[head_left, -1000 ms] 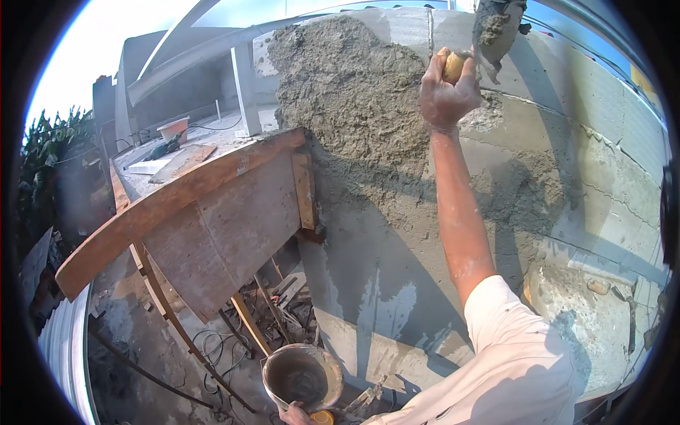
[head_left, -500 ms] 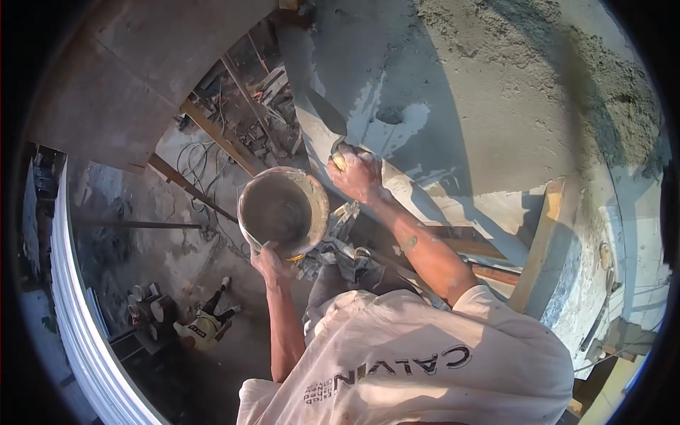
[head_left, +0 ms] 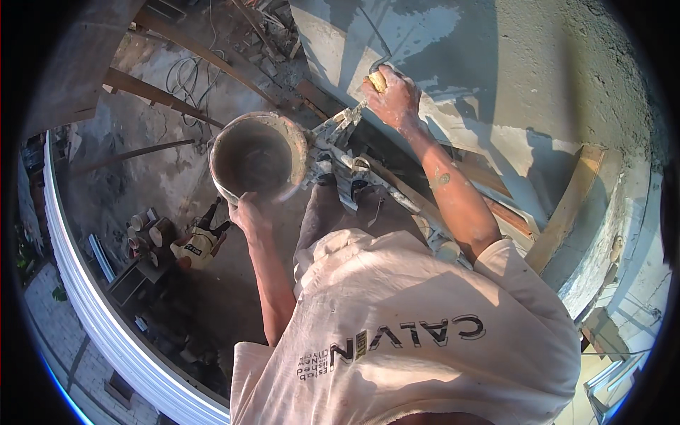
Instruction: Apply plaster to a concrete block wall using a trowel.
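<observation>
My left hand [head_left: 248,214] grips the near rim of a round, mortar-smeared bucket [head_left: 300,152], which is tilted so that its grey inside shows. Wet grey mortar coats the bucket's walls; how much lies at the bottom is hard to make out. Farther out and to the right, my right hand [head_left: 394,101] is closed round the yellowish handle of a trowel [head_left: 375,32]. Its blade appears nearly edge-on, close to the wall [head_left: 453,71], which is partly covered in wet grey plaster. Whether the blade touches the wall I cannot tell.
Under me are mortar-crusted scaffold pieces [head_left: 343,131] and wooden planks [head_left: 499,212]. An upright board [head_left: 567,209] stands at the right. Far below, another person [head_left: 198,244] is beside several buckets [head_left: 159,230] on the ground. Wooden props [head_left: 159,95] and a coiled hose [head_left: 185,85] lie to the left.
The view has shifted. My right hand has moved outward and right with the trowel, whose blade has turned from broadside to nearly edge-on. The bucket sits farther left in the picture.
</observation>
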`<action>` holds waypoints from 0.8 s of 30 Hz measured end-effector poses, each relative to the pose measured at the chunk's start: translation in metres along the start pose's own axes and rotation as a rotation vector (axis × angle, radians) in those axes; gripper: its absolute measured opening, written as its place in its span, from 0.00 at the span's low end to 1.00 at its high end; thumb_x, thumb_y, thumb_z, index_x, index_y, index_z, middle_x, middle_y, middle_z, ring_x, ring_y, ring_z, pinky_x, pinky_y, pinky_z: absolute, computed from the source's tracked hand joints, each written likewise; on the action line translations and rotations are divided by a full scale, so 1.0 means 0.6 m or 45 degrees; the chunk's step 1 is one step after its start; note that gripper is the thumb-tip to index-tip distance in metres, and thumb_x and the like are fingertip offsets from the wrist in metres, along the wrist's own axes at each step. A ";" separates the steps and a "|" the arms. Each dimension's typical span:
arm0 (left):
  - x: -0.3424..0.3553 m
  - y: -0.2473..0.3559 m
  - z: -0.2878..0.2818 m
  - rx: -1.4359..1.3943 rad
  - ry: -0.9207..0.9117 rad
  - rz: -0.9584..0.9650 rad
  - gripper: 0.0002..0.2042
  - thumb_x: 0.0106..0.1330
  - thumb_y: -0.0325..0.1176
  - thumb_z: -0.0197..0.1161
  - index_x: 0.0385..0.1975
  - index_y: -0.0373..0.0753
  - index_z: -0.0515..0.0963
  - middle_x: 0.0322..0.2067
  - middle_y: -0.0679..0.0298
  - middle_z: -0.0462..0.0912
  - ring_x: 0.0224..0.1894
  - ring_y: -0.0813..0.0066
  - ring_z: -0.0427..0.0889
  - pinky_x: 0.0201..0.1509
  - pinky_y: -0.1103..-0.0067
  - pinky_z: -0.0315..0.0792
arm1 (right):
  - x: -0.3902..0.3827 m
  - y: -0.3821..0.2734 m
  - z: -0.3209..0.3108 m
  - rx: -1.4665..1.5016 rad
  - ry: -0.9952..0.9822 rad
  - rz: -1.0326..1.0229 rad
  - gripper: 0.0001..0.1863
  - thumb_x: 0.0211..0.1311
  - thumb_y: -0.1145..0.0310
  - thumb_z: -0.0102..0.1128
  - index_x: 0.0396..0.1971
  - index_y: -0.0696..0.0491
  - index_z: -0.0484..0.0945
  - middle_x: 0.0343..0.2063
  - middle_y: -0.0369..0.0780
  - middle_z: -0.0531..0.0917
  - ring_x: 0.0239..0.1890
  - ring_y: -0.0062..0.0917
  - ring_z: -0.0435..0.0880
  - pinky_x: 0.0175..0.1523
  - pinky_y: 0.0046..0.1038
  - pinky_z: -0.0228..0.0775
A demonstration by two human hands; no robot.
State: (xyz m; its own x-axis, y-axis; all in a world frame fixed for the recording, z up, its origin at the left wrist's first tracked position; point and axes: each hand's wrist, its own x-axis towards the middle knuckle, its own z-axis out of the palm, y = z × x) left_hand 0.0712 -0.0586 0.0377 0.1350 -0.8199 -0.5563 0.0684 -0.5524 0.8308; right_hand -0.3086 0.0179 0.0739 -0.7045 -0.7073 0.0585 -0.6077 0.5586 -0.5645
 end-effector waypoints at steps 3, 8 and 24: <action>-0.010 -0.003 0.001 -0.097 0.016 -0.028 0.20 0.57 0.20 0.62 0.51 0.36 0.80 0.44 0.65 0.82 0.38 0.70 0.81 0.41 0.75 0.77 | -0.011 -0.023 -0.001 0.061 -0.037 -0.028 0.23 0.63 0.54 0.67 0.50 0.55 0.85 0.38 0.53 0.90 0.44 0.49 0.89 0.51 0.46 0.80; -0.025 0.006 0.034 -0.035 -0.044 0.024 0.22 0.56 0.18 0.59 0.53 0.35 0.81 0.42 0.66 0.83 0.40 0.74 0.80 0.46 0.76 0.75 | -0.033 -0.073 -0.024 -0.040 -0.523 -0.114 0.24 0.65 0.55 0.63 0.55 0.54 0.84 0.44 0.53 0.89 0.51 0.49 0.88 0.59 0.45 0.78; -0.047 0.020 0.118 0.257 -0.247 0.539 0.30 0.60 0.20 0.56 0.67 0.27 0.76 0.51 0.62 0.87 0.46 0.77 0.82 0.56 0.76 0.77 | -0.111 -0.156 0.054 -0.733 -0.658 -0.990 0.07 0.59 0.69 0.64 0.36 0.54 0.84 0.34 0.46 0.85 0.38 0.38 0.90 0.37 0.37 0.80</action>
State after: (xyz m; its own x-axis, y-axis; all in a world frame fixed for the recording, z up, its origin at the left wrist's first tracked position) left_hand -0.0016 -0.0529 0.0623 -0.0776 -0.9804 -0.1808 -0.1478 -0.1681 0.9746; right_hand -0.1931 -0.0013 0.0958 0.1020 -0.9753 -0.1961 -0.9944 -0.0949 -0.0457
